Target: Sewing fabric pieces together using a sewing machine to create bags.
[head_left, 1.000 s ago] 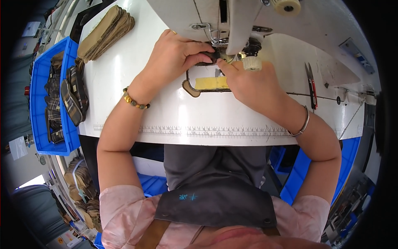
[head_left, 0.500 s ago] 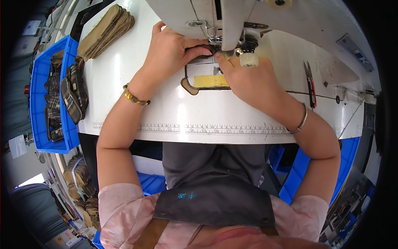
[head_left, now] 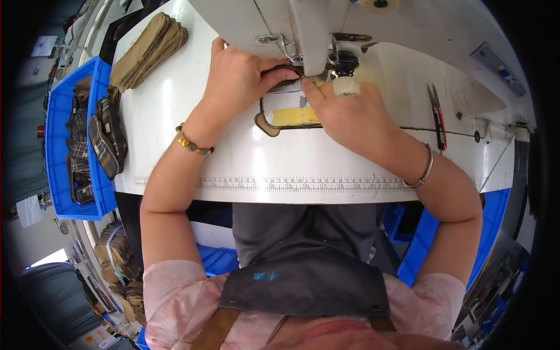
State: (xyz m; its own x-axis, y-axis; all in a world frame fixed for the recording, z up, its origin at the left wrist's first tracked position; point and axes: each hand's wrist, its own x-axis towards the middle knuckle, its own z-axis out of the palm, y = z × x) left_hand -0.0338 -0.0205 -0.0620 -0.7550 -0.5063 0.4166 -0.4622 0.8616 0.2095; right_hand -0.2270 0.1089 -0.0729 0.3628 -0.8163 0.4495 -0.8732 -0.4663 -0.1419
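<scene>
Far left: blue plastic bin (head_left: 58, 146) holds dark plaid fabric pieces (head_left: 105, 137), some draped over its right wall. Just right of it, at the upper left of the white bench (head_left: 291, 166), lies a stack of flat tan fabric pieces (head_left: 146, 49). A printed ruler strip (head_left: 262, 185) runs along the bench's near edge. Left hand (head_left: 242, 79), wrist wearing a beaded bracelet (head_left: 192, 143), lies palm-down on the bench, fingers curled, thumb and fingertips pressing a small dark brown fabric piece (head_left: 286, 76) flat under the needle area of the white sewing machine (head_left: 315, 23); grip is closed on that piece. Below the hands, a yellow rectangular patch inside a dark-edged outline (head_left: 289, 116) shows on the bench surface. Right hand (head_left: 350, 114), wrist wearing a thin metal bangle (head_left: 426, 172), touches the same dark piece from the right, fingertips pinching its edge beside the presser foot; grip closed on it. A cream ribbed knob (head_left: 346, 86) sits just above the right hand's knuckles. Further right, red-handled thread snips (head_left: 437, 116) lie on the bench, well apart from both hands.
</scene>
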